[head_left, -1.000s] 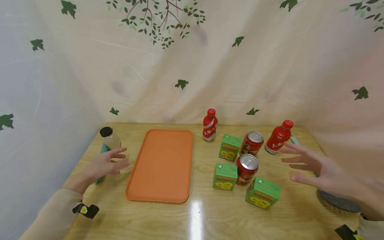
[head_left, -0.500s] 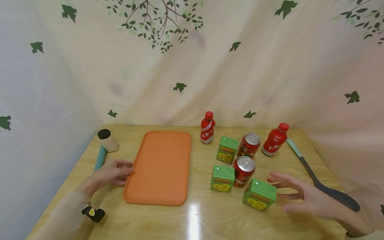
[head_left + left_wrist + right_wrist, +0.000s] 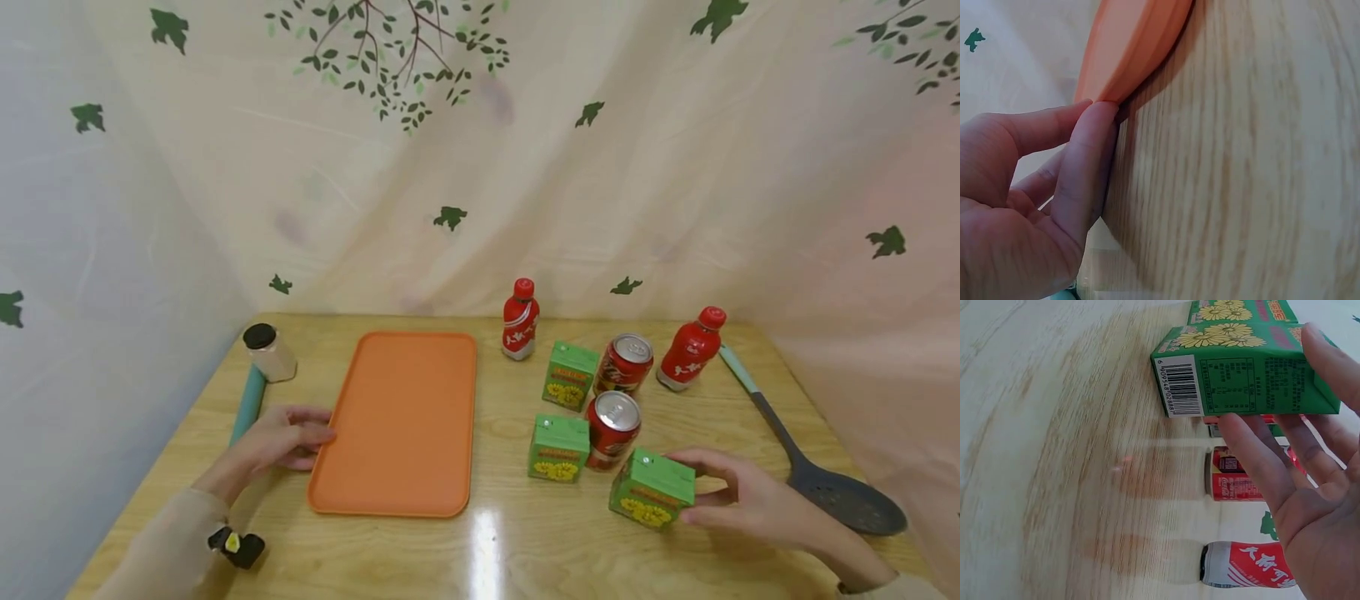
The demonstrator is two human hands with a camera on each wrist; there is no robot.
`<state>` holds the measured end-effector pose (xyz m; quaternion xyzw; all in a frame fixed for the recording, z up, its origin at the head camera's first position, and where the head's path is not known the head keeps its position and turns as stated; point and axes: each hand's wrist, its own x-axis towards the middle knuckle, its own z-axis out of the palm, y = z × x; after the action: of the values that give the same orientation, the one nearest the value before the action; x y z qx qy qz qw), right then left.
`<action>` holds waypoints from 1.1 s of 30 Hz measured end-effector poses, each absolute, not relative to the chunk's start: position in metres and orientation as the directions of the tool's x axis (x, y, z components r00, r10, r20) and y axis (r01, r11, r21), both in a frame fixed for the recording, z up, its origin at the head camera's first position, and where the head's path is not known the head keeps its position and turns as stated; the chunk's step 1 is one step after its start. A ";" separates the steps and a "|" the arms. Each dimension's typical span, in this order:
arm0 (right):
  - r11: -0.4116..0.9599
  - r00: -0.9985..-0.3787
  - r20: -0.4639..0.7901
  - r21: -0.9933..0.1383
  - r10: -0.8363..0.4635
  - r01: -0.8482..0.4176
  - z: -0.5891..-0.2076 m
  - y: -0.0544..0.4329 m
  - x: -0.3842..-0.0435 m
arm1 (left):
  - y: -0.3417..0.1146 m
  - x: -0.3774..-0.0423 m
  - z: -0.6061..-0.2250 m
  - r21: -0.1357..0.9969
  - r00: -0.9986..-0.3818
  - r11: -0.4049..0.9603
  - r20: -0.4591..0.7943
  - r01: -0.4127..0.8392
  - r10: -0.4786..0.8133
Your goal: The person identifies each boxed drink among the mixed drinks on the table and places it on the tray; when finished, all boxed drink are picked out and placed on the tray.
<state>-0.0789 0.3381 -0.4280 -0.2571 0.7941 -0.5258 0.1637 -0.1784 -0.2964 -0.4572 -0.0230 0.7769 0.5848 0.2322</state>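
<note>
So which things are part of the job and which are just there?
Probably the job, since they're held:
orange tray
front green box

Probably just there, not held:
two other green boxes
two red cans
two red bottles
black-lidded jar
teal stick
long spoon

The left wrist view's top edge crops the tray (image 3: 1132, 47).

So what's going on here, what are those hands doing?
A person is using both hands at a wooden table. The left hand pinches the edge of an orange tray. The right hand has its thumb and fingers around the nearest green drink carton. Two more cartons, two red soda cans and two red bottles stand right of the tray.
</note>
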 end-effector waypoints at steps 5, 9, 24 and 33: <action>0.284 -0.800 0.072 -0.913 -0.596 -0.294 -0.431 0.336 -0.080 | -0.295 -0.176 -0.457 0.895 -0.901 0.328 -0.381 -0.302 0.209; 0.252 -0.788 0.108 -0.913 -0.606 -0.320 -0.432 0.336 -0.079 | -0.291 -0.173 -0.458 0.890 -0.909 0.338 -0.378 -0.305 0.175; 0.291 -0.820 0.123 -0.897 -0.558 -0.332 -0.430 0.330 -0.077 | -0.291 -0.172 -0.457 0.878 -0.909 0.367 -0.385 -0.307 0.160; 0.277 -0.814 0.134 -0.898 -0.565 -0.341 -0.431 0.329 -0.082 | -0.292 -0.174 -0.457 0.883 -0.909 0.353 -0.383 -0.308 0.166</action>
<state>-0.0817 0.3291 -0.4311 -0.2860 0.7920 -0.5288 0.1062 -0.1744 -0.2920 -0.4567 -0.0447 0.7955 0.5671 0.2090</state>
